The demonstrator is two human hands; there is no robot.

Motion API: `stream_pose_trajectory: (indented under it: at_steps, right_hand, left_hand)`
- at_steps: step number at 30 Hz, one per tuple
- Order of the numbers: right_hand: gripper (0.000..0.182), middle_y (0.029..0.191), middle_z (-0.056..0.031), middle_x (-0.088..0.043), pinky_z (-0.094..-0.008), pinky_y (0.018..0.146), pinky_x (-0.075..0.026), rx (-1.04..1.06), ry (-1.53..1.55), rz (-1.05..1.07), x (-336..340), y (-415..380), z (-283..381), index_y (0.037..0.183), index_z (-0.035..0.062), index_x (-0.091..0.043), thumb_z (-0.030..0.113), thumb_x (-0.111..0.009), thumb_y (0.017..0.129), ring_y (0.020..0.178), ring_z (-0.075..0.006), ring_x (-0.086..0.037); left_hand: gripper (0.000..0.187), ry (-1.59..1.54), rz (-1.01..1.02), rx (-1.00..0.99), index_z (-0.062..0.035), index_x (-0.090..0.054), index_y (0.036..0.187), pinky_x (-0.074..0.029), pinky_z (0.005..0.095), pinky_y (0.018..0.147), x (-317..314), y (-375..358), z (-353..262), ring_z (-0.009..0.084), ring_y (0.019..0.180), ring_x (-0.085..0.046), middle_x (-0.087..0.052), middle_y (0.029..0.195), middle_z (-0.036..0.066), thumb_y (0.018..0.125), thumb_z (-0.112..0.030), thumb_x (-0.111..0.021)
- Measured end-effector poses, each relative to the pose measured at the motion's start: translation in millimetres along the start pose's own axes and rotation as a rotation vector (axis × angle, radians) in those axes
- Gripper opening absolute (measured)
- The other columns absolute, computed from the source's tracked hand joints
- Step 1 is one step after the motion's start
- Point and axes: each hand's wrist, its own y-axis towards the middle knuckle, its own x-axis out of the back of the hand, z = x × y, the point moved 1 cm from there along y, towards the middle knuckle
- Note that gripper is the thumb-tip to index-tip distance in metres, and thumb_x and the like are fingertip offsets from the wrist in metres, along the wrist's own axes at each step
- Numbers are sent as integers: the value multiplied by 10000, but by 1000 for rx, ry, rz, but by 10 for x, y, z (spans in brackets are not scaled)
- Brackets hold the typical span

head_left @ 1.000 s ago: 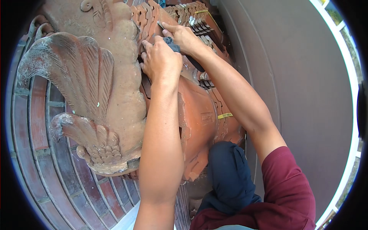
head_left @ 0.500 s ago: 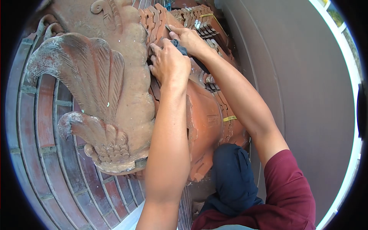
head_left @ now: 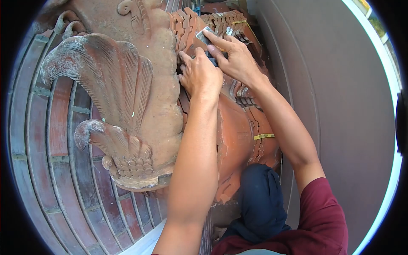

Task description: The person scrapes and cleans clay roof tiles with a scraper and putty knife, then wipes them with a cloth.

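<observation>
Bare and palm-down, the two hands work close together over stacked clay roof tiles [head_left: 182,32], near the top of the view. Left hand [head_left: 201,74] has its fingers bent, tips at the tiles' edge beside the carved ornament; whether it grips anything cannot be told. Right hand [head_left: 239,58] is partly open, index finger stretched out and thumb parted from it, the index fingertip on a small flat plate [head_left: 203,35], pale and perhaps metal, that lies against the tile face. Whether the right hand has hold of something underneath is hidden. Between the hands sits a dark bundle [head_left: 212,60], cloth by the look of it, partly covered by the fingers.

Nearer the body, a knee in dark trousers [head_left: 261,191] is raised just beside a large smooth orange tile [head_left: 233,134]. A maroon sleeve [head_left: 321,208] covers the right upper arm. Left of the forearms stands the terracotta ornament [head_left: 163,89], with a big ribbed leaf [head_left: 106,74] above a smaller curled one [head_left: 112,140]. Grooved brickwork [head_left: 59,131] runs behind it. Right of the large tile, a yellow strip [head_left: 264,136] crosses more tiles. Farther off, beyond the right hand, another tile row [head_left: 221,20] carries a second yellow band [head_left: 239,22]. A plain grey panel [head_left: 340,110] fills the right side, edged by a white rim [head_left: 398,163].
</observation>
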Motion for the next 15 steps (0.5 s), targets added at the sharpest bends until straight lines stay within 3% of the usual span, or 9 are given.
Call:
stream_pose_trajectory:
  at_steps: [6, 9, 10, 13, 15]
  right_hand:
    - [385, 821, -127, -626, -424, 804, -534, 245, -93, 68, 148, 209, 274, 1304, 250, -701, 340, -668, 931, 843, -314, -660]
    - [370, 859, -115, -650, -430, 806, -548, 276, -143, 105, 91, 287, 371, 1256, 263, -732, 338, -689, 896, 854, -307, -677]
    - [367, 862, -113, -652, -429, 800, -549, 303, -150, 107, 75, 304, 392, 1251, 267, -734, 338, -691, 894, 848, -306, -677]
    - [354, 854, -112, -649, -432, 790, -550, 332, -121, 89, -32, 373, 397, 1237, 270, -743, 329, -697, 890, 835, -305, -676]
    - [346, 839, -113, -641, -432, 783, -550, 330, -95, 86, -50, 362, 393, 1224, 270, -750, 322, -704, 885, 821, -303, -672]
  left_hand:
    - [557, 4, 53, -24, -67, -495, 1440, -409, 538, 1094, -13, 27, 6, 425, 1332, -506, -351, 1549, 288, 960, -332, -594]
    - [655, -57, 4, -46, -127, -508, 1419, -458, 530, 1045, -102, 101, 72, 397, 1326, -521, -458, 1485, 250, 913, -540, -565]
    - [681, -41, -30, -62, -123, -454, 1450, -462, 528, 1040, -137, 90, 81, 381, 1314, -533, -496, 1447, 227, 922, -537, -560]
    - [727, -88, 60, -88, -87, -327, 1527, -408, 566, 1075, -65, 79, 63, 334, 1354, -498, -417, 1486, 221, 953, -475, -548]
    - [729, -74, 43, -96, -93, -327, 1522, -413, 569, 1065, -102, 73, 88, 325, 1353, -500, -431, 1476, 211, 950, -490, -543]
